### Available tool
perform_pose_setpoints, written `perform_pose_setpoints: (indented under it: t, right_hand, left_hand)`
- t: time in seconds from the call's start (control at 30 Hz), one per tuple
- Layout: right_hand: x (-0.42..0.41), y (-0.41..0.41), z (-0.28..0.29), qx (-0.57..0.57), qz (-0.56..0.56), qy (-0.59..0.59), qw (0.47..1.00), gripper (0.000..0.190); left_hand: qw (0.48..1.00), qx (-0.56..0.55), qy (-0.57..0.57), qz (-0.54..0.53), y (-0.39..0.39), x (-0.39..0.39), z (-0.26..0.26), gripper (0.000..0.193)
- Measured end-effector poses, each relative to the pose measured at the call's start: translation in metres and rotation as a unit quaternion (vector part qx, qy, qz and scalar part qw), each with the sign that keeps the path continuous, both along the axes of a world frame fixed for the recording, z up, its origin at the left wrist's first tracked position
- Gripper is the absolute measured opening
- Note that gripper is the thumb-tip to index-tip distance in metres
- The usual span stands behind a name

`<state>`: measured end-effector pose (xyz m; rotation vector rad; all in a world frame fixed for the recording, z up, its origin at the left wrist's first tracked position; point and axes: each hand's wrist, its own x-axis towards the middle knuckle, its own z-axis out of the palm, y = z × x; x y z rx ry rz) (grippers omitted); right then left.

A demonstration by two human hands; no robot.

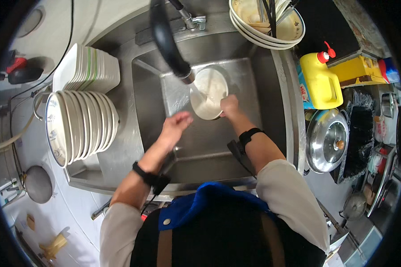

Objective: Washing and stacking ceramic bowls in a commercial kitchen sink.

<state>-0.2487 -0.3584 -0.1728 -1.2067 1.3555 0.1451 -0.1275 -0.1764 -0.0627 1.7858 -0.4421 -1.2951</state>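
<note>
In the steel sink, my right hand (230,104) grips the near right rim of a round white bowl (209,110). Water runs into the bowl from the black hose faucet (168,43) hanging over it. My left hand (177,128) is just left of the bowl, not touching it, with nothing seen in it; its fingers are partly bent. The bowl's underside is hidden. Both wrists wear black straps with cables.
Stacked bowls (83,126) and square white dishes (87,68) stand on the left ledge. More bowls holding utensils (267,40) are at the back right corner. A yellow jug (320,81) and a metal lid (327,142) lie beyond the sink's right edge (295,126).
</note>
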Motion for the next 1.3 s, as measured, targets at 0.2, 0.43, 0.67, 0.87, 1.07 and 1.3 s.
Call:
perform_pose_setpoints:
  t: [0.2, 0.43, 0.67, 0.87, 1.07, 1.3]
  right_hand:
    - [0.002, 0.038, 0.052, -0.380, 0.201, 0.085, 0.899, 0.053]
    - [-0.021, 0.073, 0.093, -0.496, 0.285, -0.067, 0.818, 0.051]
    - [0.013, 0.060, 0.118, -0.628, 0.279, -0.180, 0.704, 0.041]
    - [-0.017, -0.005, 0.106, 0.130, 0.052, -0.332, 0.933, 0.046]
    - [-0.009, 0.056, 0.071, 0.040, -0.213, -0.264, 0.940, 0.050]
    - [0.015, 0.044, 0.117, -0.532, 0.081, -0.170, 0.826, 0.040]
  left_hand:
    - [0.941, -0.007, 0.277, 0.194, -0.085, 0.012, -0.005, 0.049]
    - [0.886, -0.119, 0.376, 0.244, -0.069, 0.009, -0.001, 0.029]
    - [0.942, -0.197, 0.264, -0.062, -0.004, -0.022, 0.041, 0.032]
    - [0.901, -0.271, 0.338, -0.002, 0.035, -0.017, 0.059, 0.040]
    - [0.802, -0.304, 0.426, 0.288, 0.008, 0.017, 0.025, 0.039]
    - [0.856, -0.213, 0.326, 0.340, -0.031, -0.021, 0.022, 0.036]
